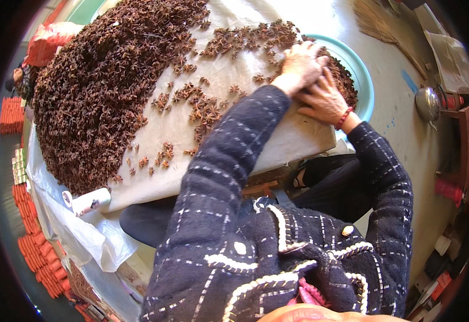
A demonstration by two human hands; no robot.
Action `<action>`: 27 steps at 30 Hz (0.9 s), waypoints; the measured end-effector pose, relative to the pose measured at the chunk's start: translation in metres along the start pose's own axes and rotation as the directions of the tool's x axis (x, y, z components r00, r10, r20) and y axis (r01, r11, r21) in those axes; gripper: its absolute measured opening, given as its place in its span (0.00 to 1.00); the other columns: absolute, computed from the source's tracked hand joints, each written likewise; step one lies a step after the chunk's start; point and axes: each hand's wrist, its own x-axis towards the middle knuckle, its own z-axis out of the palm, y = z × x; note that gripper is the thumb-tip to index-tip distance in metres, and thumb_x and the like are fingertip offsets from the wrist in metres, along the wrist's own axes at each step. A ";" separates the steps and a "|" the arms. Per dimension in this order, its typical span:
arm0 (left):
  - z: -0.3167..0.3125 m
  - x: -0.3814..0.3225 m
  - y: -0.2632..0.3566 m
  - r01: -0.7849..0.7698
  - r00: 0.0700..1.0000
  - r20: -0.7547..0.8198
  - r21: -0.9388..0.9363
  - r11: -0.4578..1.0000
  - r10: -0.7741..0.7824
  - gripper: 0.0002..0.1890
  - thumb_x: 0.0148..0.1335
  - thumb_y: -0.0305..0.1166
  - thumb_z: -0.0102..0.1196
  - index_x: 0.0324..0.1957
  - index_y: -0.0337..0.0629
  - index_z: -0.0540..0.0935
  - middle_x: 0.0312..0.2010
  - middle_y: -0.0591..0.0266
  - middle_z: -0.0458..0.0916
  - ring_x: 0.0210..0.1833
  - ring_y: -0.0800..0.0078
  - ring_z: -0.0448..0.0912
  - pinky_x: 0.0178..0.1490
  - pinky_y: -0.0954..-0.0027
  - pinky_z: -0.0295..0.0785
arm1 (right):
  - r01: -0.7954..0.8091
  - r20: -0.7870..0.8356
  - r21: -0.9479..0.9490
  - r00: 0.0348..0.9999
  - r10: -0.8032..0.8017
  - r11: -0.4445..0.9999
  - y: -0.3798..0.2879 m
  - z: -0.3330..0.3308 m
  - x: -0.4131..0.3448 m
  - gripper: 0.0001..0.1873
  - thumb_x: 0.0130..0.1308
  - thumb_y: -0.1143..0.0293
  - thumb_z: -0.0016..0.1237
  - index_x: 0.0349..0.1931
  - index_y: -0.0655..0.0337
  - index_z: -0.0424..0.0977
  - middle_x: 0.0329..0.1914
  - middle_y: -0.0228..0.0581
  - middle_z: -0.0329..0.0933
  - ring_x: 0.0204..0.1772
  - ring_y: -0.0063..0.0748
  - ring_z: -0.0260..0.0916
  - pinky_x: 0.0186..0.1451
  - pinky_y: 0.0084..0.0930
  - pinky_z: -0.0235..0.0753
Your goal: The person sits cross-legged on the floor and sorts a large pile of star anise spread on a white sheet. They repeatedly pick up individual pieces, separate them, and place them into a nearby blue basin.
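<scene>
My left hand (303, 66) reaches over the table corner, its fingers bent down beside the star anise in a turquoise basin (365, 94). Its palm is hidden from me. Just below it, my right hand (325, 98), with a red bead bracelet at the wrist, lies palm down with fingers spread, close against the left. Dried star anise (341, 74) fills the visible part of the basin. A large heap of star anise (101, 88) covers the left of the pale cloth-covered table (162, 179). Looser star anise pieces (204, 106) lie scattered between heap and hands.
A whitish cylinder (91, 201) lies at the table's near left edge. Red packed bundles (41, 257) line the floor at left, where part of another person (25, 80) shows. A straw broom (379, 26) and a metal kettle (427, 104) are at right.
</scene>
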 end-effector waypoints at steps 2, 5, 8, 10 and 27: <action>0.009 -0.004 0.019 -0.062 0.990 -0.120 0.093 0.994 0.073 0.24 0.65 0.46 0.50 0.58 0.45 0.75 0.61 0.53 0.70 0.65 0.52 0.65 0.64 0.39 0.59 | -0.112 -0.015 -0.086 0.994 0.111 0.990 0.022 -0.001 -0.006 0.30 0.56 0.47 0.54 0.58 0.48 0.73 0.66 0.44 0.62 0.75 0.50 0.47 0.77 0.57 0.34; -0.003 -0.050 0.020 -0.197 0.965 -0.176 0.006 0.980 0.194 0.24 0.64 0.43 0.52 0.60 0.46 0.73 0.63 0.51 0.68 0.67 0.52 0.61 0.65 0.39 0.54 | -0.288 -0.096 -0.077 0.955 0.281 0.954 0.039 -0.004 -0.002 0.26 0.59 0.57 0.54 0.59 0.51 0.71 0.68 0.44 0.62 0.70 0.47 0.54 0.72 0.51 0.49; -0.062 -0.142 -0.021 -0.167 0.948 -0.249 0.147 0.975 0.200 0.22 0.60 0.38 0.57 0.55 0.42 0.76 0.60 0.53 0.71 0.65 0.54 0.64 0.66 0.49 0.53 | -0.172 -0.265 -0.013 0.951 0.162 0.985 0.009 -0.002 0.016 0.24 0.58 0.62 0.58 0.56 0.52 0.72 0.66 0.39 0.64 0.69 0.44 0.57 0.72 0.48 0.55; -0.119 -0.213 -0.057 0.086 0.957 -0.288 0.134 0.987 -0.044 0.18 0.59 0.33 0.58 0.52 0.40 0.78 0.57 0.52 0.73 0.64 0.56 0.66 0.66 0.53 0.57 | -0.003 -0.246 0.005 0.969 0.004 1.000 -0.032 0.003 0.041 0.22 0.58 0.59 0.58 0.53 0.51 0.74 0.66 0.39 0.65 0.68 0.41 0.60 0.73 0.48 0.55; -0.091 -0.162 -0.081 0.061 0.949 -0.316 0.198 0.978 0.005 0.25 0.72 0.42 0.44 0.63 0.35 0.67 0.65 0.40 0.63 0.70 0.48 0.58 0.73 0.55 0.53 | -0.123 -0.197 0.062 0.971 0.133 0.990 -0.068 0.010 0.073 0.20 0.59 0.65 0.53 0.53 0.50 0.72 0.64 0.38 0.63 0.70 0.47 0.52 0.71 0.56 0.47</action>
